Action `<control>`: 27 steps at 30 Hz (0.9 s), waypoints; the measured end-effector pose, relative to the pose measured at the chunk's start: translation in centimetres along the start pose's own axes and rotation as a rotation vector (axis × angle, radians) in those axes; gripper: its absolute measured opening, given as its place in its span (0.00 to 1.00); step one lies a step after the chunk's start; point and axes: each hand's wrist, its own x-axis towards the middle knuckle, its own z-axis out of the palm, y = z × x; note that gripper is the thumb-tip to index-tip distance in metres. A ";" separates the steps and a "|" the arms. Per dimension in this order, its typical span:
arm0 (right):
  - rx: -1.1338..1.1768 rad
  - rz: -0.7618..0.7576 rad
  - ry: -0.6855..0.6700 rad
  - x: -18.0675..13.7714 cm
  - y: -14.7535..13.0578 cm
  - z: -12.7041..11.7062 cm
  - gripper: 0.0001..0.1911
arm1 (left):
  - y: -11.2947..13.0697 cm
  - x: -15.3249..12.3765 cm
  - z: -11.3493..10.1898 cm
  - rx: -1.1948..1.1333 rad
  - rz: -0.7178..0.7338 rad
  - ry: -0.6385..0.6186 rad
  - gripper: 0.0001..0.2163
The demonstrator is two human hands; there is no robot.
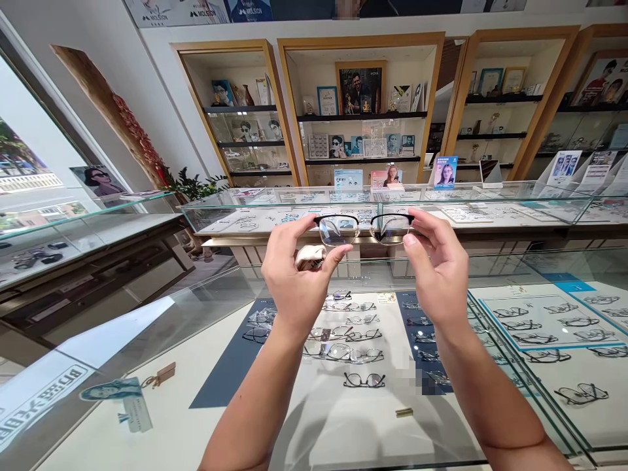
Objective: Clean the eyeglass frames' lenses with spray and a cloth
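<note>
A pair of black-rimmed glasses [364, 228] is held up at chest height over a glass display counter [161, 340]. My left hand [294, 271] pinches the left end of the frame between thumb and fingers, with a small white cloth [309, 256] tucked in the same hand. The right end of the frame is pinched by the fingertips of my right hand [437, 265]. Both lenses face away from me and show reflections.
Under the counter glass lie several rows of glasses [343, 340] on white and blue trays. A second glass counter [392, 203] stands across the aisle, with wooden wall shelves [360, 116] of pictures behind. Another counter [73, 242] runs along the left.
</note>
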 end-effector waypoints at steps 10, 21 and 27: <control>0.105 0.046 0.083 0.7 0.3 0.3 0.13 | -0.4 -0.1 0.0 -0.006 0.061 0.003 0.27; 0.262 0.147 0.059 1.0 1.7 0.1 0.10 | -0.3 -0.3 -0.2 0.011 0.049 0.006 0.28; 0.409 0.283 0.030 1.1 1.5 0.3 0.10 | 0.0 -0.3 -0.2 -0.038 -0.013 -0.020 0.28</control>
